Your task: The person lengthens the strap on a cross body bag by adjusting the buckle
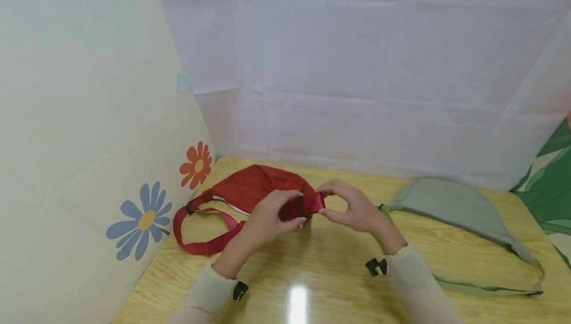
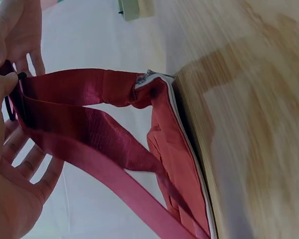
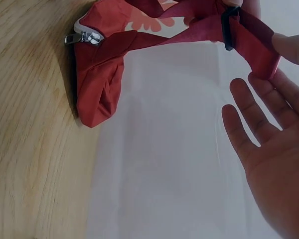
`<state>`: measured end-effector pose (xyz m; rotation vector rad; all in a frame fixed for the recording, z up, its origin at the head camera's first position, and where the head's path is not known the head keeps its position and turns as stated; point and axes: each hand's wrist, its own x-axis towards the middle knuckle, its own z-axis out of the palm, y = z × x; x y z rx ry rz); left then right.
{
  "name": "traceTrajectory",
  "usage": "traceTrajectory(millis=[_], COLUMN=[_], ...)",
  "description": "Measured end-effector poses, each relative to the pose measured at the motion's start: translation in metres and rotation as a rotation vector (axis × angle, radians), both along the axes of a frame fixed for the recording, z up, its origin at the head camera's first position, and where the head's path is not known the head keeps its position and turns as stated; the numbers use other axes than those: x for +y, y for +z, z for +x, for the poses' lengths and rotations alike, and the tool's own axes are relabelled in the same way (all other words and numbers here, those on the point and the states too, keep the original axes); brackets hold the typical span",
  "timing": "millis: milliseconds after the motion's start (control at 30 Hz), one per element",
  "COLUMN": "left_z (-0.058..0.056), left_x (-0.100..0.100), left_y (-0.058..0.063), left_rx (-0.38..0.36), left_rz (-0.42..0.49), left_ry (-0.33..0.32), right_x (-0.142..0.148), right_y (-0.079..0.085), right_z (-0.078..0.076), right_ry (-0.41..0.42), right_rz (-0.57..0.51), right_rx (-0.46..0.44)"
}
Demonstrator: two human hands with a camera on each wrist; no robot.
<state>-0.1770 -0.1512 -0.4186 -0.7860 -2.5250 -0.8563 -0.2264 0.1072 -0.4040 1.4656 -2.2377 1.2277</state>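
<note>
A red waist bag with a white-edged zip rests on the table, and its dark red strap is lifted at one end. Close by a black strap slider, my left hand pinches the webbing between thumb and fingers. On the other side of the slider, my right hand pinches the folded loop of strap with thumb and index finger. Its other fingers are spread, as the right wrist view shows. A metal zipper pull hangs at the bag's end.
To the right lies a grey-green waist bag, its green strap looping toward the front. A white sheet hangs behind the wooden table. Flower decorations mark the pale panel at the left.
</note>
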Motion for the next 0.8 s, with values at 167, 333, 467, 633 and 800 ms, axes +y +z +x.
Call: traceTrajectory(millis=[167, 333, 467, 633, 800], left_z=[-0.001, -0.004, -0.005, -0.004, -0.002], left_x=[-0.005, -0.005, -0.004, -0.001, 0.002], left_y=[-0.001, 0.001, 0.002, 0.004, 0.005], left_rx=[0.032, 0.07, 0.091, 0.091, 0.081], left_rz=[-0.011, -0.055, -0.094, -0.132, -0.133], left_ry=[-0.004, -0.018, -0.021, 0.002, 0.018], right_x=[0.007, 0.008, 0.004, -0.008, -0.016], right_y=[-0.002, -0.001, 0.006, 0.016, 0.019], right_z=[-0.002, -0.002, 0.002, 0.008, 0.009], right_ry=[-0.032, -0.044, -0.065, -0.111, -0.156], right_rz=[0.008, 0.045, 0.106, 0.23, 0.307], right_rx=[-0.012, -0.014, -0.018, 0.053, 0.138])
